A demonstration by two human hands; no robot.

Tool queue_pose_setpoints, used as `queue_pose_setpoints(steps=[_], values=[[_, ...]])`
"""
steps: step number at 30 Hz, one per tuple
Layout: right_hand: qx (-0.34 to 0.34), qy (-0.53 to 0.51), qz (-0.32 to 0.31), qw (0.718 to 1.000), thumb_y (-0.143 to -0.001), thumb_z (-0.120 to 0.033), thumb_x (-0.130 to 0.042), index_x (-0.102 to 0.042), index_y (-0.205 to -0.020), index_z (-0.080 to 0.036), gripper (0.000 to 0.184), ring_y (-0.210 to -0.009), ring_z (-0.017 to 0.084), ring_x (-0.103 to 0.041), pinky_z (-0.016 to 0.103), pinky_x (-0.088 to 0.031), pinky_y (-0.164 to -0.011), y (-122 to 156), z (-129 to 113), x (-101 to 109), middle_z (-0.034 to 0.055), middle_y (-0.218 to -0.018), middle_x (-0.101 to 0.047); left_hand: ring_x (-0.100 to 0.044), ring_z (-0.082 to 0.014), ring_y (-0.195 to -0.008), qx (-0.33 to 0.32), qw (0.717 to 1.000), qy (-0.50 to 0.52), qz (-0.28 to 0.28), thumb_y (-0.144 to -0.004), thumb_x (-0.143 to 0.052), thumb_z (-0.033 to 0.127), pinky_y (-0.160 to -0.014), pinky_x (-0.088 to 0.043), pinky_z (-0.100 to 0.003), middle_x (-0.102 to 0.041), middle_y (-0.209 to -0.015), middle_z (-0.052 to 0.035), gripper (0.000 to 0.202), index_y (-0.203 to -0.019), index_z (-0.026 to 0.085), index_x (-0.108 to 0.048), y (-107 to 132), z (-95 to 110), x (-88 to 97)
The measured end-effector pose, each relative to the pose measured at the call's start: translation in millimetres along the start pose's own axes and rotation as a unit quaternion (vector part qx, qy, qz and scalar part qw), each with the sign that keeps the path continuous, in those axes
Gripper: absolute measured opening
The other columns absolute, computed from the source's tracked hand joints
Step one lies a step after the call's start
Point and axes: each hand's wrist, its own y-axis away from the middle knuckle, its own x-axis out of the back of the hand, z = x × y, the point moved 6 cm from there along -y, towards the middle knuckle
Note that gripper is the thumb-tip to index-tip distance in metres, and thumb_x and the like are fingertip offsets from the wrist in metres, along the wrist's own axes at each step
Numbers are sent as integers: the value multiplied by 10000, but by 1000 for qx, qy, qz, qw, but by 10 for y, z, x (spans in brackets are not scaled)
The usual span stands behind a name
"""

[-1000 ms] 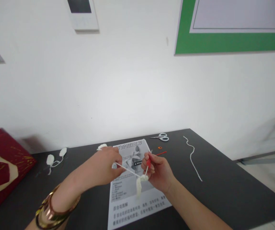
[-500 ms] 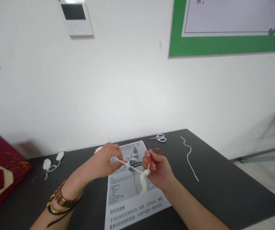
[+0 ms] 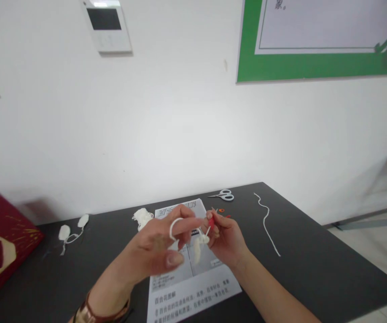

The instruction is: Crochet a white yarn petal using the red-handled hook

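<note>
A matte black tabletop (image 3: 308,273) fills the lower frame against a smooth white wall. At its left edge stands a glossy dark-red paper bag with a cream ribbon handle (image 3: 6,251); nearby lie two flat white oval crocheted pieces (image 3: 64,232), trailing yarn. A loose, fluffy bundle of white yarn (image 3: 142,217) sits left of centre, behind the left hand (image 3: 149,251). Right of centre are grey-handled metal scissors (image 3: 226,195), a small orange plastic ring (image 3: 221,210) and a wavy length of white cord (image 3: 265,219). The left hand hides part of a printed white paper sheet (image 3: 196,298). Its fingers are spread, with yarn looped round one. The right hand (image 3: 226,240) grips a slim crochet hook with a red handle (image 3: 211,222). A soft, narrow, cream-white crocheted strip (image 3: 197,251) hangs at the hook's lower end, centre-low in the frame, above the sheet; whether fingers also pinch it, I cannot tell.
</note>
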Motion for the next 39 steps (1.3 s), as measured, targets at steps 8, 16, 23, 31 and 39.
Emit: queue_pose_setpoints(steps=[8, 16, 23, 31, 39], values=[[38, 7, 55, 998, -742, -207, -698, -637, -689, -96, 138, -403, 53, -498, 166, -500, -469, -13, -25, 58, -38, -476, -567, -534, -186, -1010, 28, 928, -348, 133, -834, -559, 196, -895, -423, -333, -569, -1096, -30, 583, -1361, 365, -375, 40, 65, -173], [53, 21, 96, 994, -723, -231, -733, -665, -717, -98, 150, -412, 49, -521, 167, -525, -477, -2, -3, 68, -21, -519, -616, -561, -150, -750, 128, 943, -79, 295, -771, -652, 231, -754, -448, -279, -590, -760, 21, 572, -1316, 282, -488, 149, -442, 91], [107, 86, 116, 984, -729, -240, -743, -682, -811, -116, 161, -540, 75, -605, 186, -555, -559, 43, 54, 2, 25, -676, -702, -473, -64, -611, 156, 893, 222, 359, -709, -723, 153, -633, -387, -185, -530, -688, 57, 751, -1371, 295, -400, 240, -711, 89], [104, 127, 115, 980, -741, -268, -735, -684, -850, -123, 188, -560, 77, -611, 176, -536, -554, 77, 107, -30, 22, -662, -692, -502, -70, -591, 164, 894, 253, 331, -679, -738, 103, -593, -373, -191, -537, -641, 68, 986, -1421, 431, -179, 309, -664, 137], [192, 302, 124, 926, -792, -310, -671, -698, -806, -169, 144, -577, 109, -607, 226, -536, -585, 121, -64, -112, 25, -659, -691, -506, -76, -544, 182, 897, 157, 371, -668, -746, 147, -549, -378, -193, -556, -625, 80, 1002, -1436, 400, -153, 338, -715, 187]])
